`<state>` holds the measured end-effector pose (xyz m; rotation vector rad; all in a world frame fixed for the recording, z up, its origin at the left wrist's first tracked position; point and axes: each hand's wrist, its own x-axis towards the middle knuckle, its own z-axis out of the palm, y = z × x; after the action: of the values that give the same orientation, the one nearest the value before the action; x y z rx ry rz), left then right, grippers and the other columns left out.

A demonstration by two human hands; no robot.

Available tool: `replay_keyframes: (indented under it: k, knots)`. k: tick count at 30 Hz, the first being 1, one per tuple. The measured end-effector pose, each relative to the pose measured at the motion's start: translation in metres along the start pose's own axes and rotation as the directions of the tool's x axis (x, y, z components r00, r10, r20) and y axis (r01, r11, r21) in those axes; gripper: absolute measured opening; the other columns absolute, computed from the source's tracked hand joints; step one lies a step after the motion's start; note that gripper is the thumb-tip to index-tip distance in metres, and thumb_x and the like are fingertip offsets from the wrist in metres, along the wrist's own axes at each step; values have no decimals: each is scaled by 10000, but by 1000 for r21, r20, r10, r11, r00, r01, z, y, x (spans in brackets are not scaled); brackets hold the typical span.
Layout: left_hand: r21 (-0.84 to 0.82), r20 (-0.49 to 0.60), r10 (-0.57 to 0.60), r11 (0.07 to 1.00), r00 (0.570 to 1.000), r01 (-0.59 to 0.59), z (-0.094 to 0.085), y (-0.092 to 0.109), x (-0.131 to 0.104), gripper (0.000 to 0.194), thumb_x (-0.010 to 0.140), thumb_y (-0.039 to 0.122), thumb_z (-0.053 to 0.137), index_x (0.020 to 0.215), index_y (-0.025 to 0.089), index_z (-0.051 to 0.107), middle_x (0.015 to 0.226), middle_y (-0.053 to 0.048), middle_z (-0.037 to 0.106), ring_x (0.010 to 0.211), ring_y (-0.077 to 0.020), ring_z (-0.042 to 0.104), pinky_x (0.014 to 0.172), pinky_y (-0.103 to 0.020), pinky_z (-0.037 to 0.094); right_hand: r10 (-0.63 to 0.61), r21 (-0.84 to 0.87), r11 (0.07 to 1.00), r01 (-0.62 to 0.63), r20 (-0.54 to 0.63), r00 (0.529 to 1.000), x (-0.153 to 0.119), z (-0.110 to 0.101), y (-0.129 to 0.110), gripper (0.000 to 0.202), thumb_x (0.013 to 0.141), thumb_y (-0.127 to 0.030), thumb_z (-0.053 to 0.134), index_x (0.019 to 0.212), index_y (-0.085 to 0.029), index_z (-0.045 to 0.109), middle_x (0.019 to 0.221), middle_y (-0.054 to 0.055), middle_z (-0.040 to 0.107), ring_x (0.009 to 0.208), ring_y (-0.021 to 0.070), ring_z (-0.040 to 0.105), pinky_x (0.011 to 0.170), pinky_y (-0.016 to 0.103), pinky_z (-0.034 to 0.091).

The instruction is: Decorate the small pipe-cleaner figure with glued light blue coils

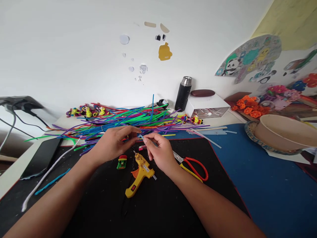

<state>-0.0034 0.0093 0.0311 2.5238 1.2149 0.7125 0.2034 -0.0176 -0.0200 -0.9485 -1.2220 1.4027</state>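
In front of the pile, my left hand (116, 140) and my right hand (159, 150) meet fingertip to fingertip. Between them is a short light-blue pipe cleaner (140, 136), pinched by both; the fingers cover most of it. Just below lies a yellow hot glue gun (140, 173) with an orange trigger, its nozzle pointing away from me. A small red, yellow and green wound piece (122, 162) sits left of the nozzle. Scissors (196, 168) with red and yellow handles rest partly behind my right hand.
Many coloured pipe cleaners (119, 120) are heaped along the wall. A black phone (41, 158), a white pipe cleaner (53, 173) and a blue one (52, 181) lie left. Behind stand a black thermos (183, 94) and a white box (210, 105); a beige bowl (279, 135) is right.
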Motion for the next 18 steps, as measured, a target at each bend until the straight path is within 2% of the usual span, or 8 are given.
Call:
replay_keyframes:
  k: [3,11,18]
  knots:
    - [21,-5,39,999,999,-39,0,0,-1,259,1050,385,576,1211,215,686,1141,-79,802,925,-216,765,785,-287,541,-3,10,1000,3,1,1000,0,0,1,288,931,-502,707,950,-216,673,589,-72,538,387,91,449,404,236,384]
    - [20,1,86,996,996,-86,-1,1,1,214,1054,343,559,1085,213,726,1059,-76,805,923,-222,763,792,-289,538,-2,1,1000,2,7,1000,-1,0,-1,283,933,-491,702,945,-210,671,571,-74,527,394,94,447,413,238,387]
    - [-84,29,7,996,1000,-4,-2,-4,0,195,1043,350,594,1069,222,739,1027,-43,792,910,-195,746,790,-253,531,-11,-13,1000,11,18,1000,-1,0,1,282,940,-482,690,929,-201,670,578,-72,529,394,84,441,414,229,376]
